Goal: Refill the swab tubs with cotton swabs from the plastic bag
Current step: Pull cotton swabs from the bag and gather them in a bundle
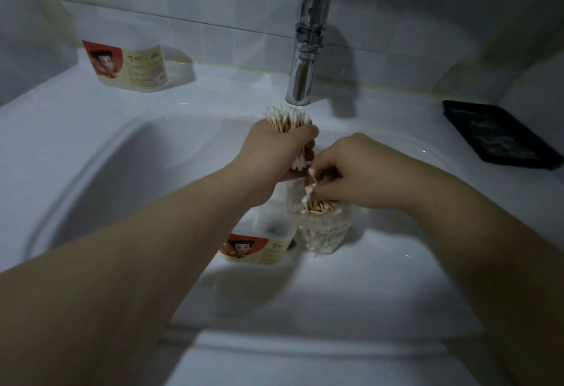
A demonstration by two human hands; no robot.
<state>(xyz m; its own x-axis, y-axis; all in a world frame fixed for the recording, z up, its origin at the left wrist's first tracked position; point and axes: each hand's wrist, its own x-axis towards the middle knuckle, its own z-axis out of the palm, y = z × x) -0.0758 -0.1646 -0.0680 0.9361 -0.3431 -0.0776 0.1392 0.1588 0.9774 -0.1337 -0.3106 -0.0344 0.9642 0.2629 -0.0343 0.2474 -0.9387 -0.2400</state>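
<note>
My left hand [271,157] grips an upright bundle of cotton swabs [287,118] with wooden sticks, their white tips sticking out above and below my fist. Just right of it, my right hand [351,172] pinches a few swabs [309,190] and holds them over the clear plastic bag [323,233], which stands in the sink with more swabs inside. A clear swab tub [259,248] with a red and cream label sits in the basin, left of the bag and partly behind my left forearm. A second labelled tub [131,65] stands on the sink ledge at the back left.
A chrome tap [306,50] rises just behind my hands over the white sink [91,172]. A black flat case [500,135] lies on the ledge at the right. White tiled wall runs behind.
</note>
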